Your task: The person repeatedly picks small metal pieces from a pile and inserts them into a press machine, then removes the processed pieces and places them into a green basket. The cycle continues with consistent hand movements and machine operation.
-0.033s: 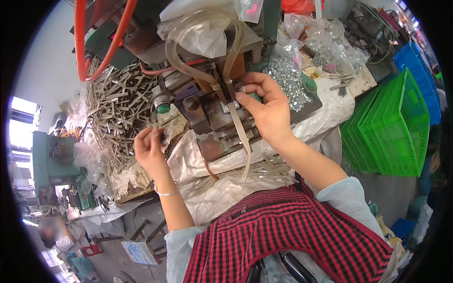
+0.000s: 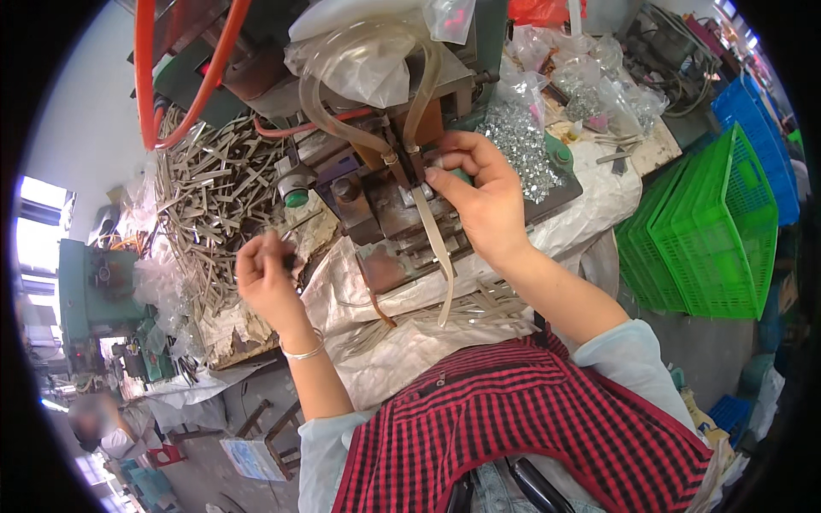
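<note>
My right hand (image 2: 487, 192) is at the working slot of a bench press (image 2: 389, 205). Its thumb and fingers are bent together close to the slot; whatever they grip there is hidden. From that slot a long flat metal strip (image 2: 434, 235) runs toward me, its near end bending down over the front edge. To the left, my left hand (image 2: 269, 282) hovers by a pile of flat metal strips (image 2: 214, 188). Its fingers are curled and slightly blurred, with something small and dark at the fingertips that I cannot make out.
Small shiny metal pieces (image 2: 526, 150) lie heaped right of the press, with clear plastic bags (image 2: 599, 90) behind them. Green crates (image 2: 705, 231) stand at the right. An orange hose (image 2: 144, 77) loops down at the upper left. A green button (image 2: 296, 197) sits left of the slot.
My left hand has shifted slightly left, its fingers now more blurred. My right hand and the strip in the press have hardly moved.
</note>
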Demonstrator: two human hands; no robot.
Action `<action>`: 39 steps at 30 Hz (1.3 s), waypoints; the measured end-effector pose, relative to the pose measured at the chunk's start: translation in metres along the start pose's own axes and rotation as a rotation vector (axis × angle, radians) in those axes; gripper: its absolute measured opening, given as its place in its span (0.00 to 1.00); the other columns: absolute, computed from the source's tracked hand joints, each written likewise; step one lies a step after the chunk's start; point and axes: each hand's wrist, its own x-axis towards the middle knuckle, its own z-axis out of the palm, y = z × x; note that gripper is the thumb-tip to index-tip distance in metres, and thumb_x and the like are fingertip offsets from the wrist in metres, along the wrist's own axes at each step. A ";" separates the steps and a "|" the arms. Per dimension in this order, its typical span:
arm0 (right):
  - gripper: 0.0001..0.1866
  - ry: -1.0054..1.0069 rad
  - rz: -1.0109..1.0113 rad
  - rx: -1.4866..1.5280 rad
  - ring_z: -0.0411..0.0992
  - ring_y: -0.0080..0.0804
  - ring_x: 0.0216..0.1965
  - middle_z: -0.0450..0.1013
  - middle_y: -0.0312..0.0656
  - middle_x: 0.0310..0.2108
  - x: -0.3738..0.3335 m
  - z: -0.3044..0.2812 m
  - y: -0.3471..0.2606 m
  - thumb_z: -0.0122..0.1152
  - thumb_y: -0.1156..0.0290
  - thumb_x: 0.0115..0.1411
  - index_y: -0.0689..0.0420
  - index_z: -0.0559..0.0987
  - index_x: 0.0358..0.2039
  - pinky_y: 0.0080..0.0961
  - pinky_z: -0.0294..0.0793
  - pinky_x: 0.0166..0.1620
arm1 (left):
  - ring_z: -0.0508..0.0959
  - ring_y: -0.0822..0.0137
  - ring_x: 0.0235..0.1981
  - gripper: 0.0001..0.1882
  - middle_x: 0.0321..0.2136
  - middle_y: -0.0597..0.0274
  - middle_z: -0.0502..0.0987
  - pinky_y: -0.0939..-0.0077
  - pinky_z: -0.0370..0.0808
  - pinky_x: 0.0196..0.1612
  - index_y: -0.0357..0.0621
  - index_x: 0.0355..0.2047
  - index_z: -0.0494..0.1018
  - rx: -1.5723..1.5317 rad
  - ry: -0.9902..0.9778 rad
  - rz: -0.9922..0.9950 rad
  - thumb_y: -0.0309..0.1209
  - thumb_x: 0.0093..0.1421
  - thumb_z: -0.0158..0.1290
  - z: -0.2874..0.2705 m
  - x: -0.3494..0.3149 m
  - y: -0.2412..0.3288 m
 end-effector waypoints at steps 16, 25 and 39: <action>0.11 0.025 -0.401 -1.357 0.71 0.52 0.59 0.76 0.50 0.53 0.020 -0.110 0.011 0.70 0.70 0.54 0.52 0.86 0.39 0.45 0.71 0.60 | 0.77 0.69 0.21 0.15 0.37 0.56 0.86 0.76 0.70 0.23 0.44 0.37 0.82 0.275 -0.490 1.201 0.27 0.48 0.73 0.081 -0.069 0.076; 0.10 -0.107 -0.590 -1.425 0.69 0.46 0.62 0.74 0.44 0.55 0.030 -0.107 0.037 0.70 0.68 0.54 0.51 0.81 0.37 0.45 0.75 0.49 | 0.76 0.76 0.19 0.13 0.37 0.61 0.85 0.80 0.69 0.22 0.46 0.36 0.82 0.222 -0.447 1.242 0.28 0.50 0.71 0.085 -0.065 0.066; 0.08 0.086 -0.553 -1.502 0.73 0.48 0.58 0.78 0.44 0.50 0.022 -0.121 0.026 0.71 0.68 0.55 0.54 0.83 0.34 0.43 0.75 0.50 | 0.82 0.60 0.38 0.08 0.36 0.56 0.84 0.69 0.78 0.42 0.38 0.37 0.84 0.532 0.073 0.716 0.17 0.57 0.63 -0.017 0.006 0.036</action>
